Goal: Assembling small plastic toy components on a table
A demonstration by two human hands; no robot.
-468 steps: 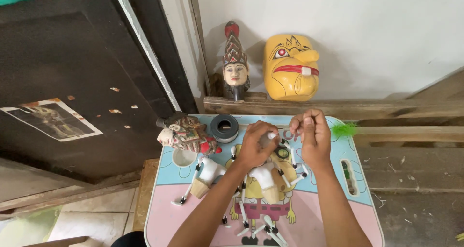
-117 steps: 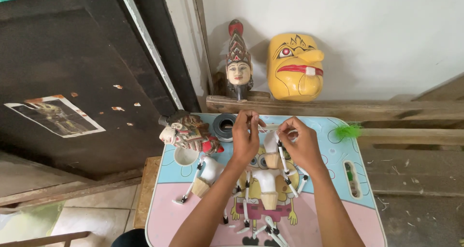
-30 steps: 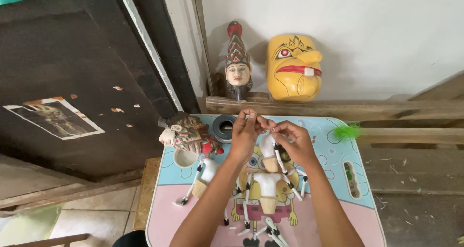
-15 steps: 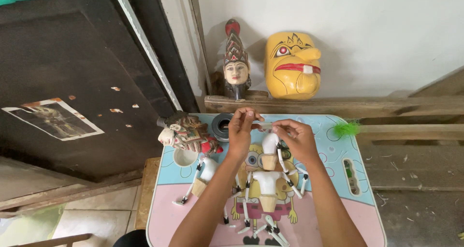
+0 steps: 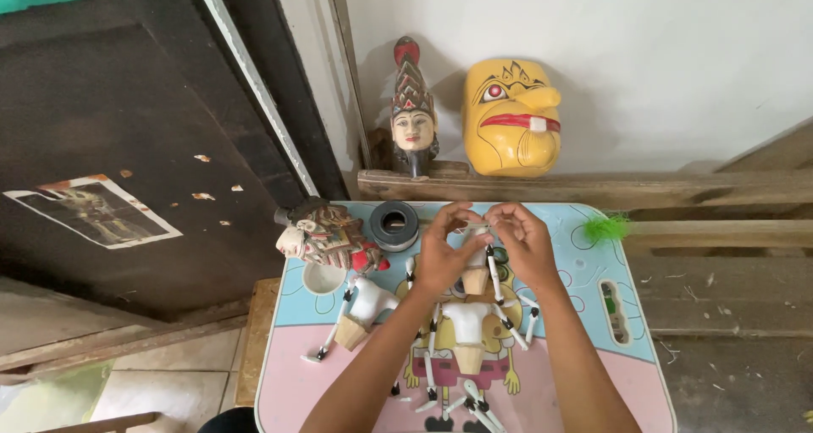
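Note:
Both my hands meet over the far middle of a small pastel table (image 5: 593, 268). My left hand (image 5: 442, 251) and my right hand (image 5: 523, 242) pinch the top of a white unpainted puppet body (image 5: 477, 259) with thin jointed arms. A second white puppet torso (image 5: 467, 331) lies just below it, and a third (image 5: 366, 306) lies to the left. What exactly sits between my fingertips is too small to make out.
A painted puppet head (image 5: 326, 234) and a black tape roll (image 5: 395, 224) lie at the table's far left, a white cup (image 5: 322, 276) below them. A green tuft (image 5: 606, 226) lies far right. A carved head (image 5: 413, 120) and yellow mask (image 5: 511, 115) stand on the wooden ledge behind.
My hands have drawn closer together over the upper puppet body, fingertips now almost touching. The puppets on the table stay in place.

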